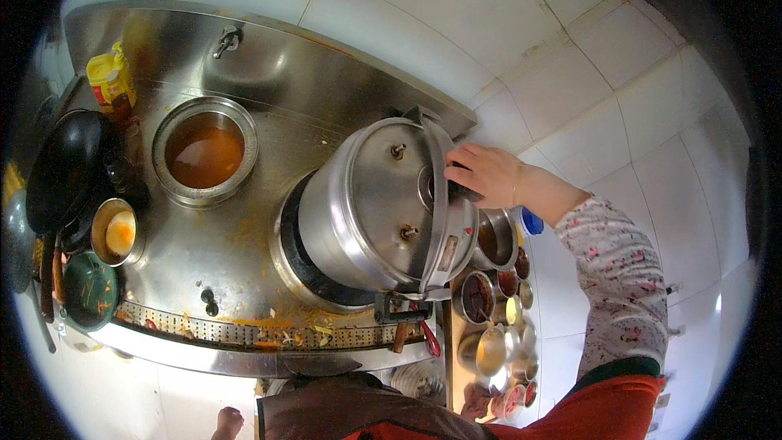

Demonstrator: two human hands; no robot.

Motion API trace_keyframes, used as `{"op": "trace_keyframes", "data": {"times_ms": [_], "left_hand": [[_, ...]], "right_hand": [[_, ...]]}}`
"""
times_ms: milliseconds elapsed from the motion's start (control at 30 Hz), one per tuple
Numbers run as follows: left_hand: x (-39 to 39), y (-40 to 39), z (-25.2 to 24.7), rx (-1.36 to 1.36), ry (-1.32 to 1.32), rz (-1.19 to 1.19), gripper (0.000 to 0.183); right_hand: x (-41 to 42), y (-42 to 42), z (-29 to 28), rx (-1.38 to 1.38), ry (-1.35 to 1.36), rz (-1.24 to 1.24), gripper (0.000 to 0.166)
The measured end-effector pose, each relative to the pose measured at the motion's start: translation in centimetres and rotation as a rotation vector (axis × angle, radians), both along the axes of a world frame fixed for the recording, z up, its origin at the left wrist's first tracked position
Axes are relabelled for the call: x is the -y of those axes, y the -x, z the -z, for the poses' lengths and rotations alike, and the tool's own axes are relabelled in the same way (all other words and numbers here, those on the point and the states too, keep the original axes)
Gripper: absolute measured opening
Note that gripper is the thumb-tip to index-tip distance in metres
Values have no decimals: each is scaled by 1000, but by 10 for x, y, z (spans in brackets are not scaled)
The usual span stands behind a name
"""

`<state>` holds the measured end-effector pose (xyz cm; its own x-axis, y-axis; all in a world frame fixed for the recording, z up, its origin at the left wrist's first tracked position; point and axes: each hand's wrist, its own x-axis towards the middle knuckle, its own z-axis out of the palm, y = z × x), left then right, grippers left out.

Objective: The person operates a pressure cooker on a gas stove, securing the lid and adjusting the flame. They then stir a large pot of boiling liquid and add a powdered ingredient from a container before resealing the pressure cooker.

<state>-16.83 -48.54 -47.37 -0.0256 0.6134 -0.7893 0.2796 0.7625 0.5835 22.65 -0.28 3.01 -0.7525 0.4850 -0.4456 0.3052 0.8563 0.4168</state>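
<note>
A large aluminium pressure cooker (327, 226) sits over the black burner ring (293, 269) of a steel cooking range. Its lid (379, 195) carries two small valves, and a metal clamp bar (441, 208) crosses it. My right hand (489, 174) reaches from the right and grips the black knob (459, 186) above the bar; the fingers partly hide it. Low at the left of my apron (317, 409), my left hand (230, 420) hangs with curled fingers, away from the range, and nothing shows in it. A black side handle (400, 308) juts from the cooker's near side.
A pot (162, 156) of orange-brown liquid stands in the range's other opening. Left of it are a black wok (70, 165), a small metal bowl (98, 238), a green basin (90, 290) and a yellow jug (101, 76). Several seasoning containers (490, 351) line the right. A tap (227, 43) projects behind.
</note>
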Motion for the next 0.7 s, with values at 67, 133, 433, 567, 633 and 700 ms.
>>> {"op": "trace_keyframes", "data": {"times_ms": [67, 133, 433, 567, 633, 700], "left_hand": [[-1, 1, 3, 6, 7, 4, 13], [-1, 1, 5, 7, 12, 0, 14], [-39, -22, -5, 52, -60, 175, 14], [-75, -39, -18, 38, -99, 321, 14], [-88, -48, -23, 27, -105, 397, 14], [-100, -56, -27, 10, -113, 459, 14]], "right_hand": [[-4, -4, 8, -75, 49, 112, 67], [4, -2, 12, -133, 33, 300, 63], [15, 15, 20, -569, 63, 1157, 81], [57, -32, 27, -909, -69, 989, 68], [107, -75, 46, -1074, -203, 725, 55], [181, -126, 50, -1065, -93, 879, 35]]}}
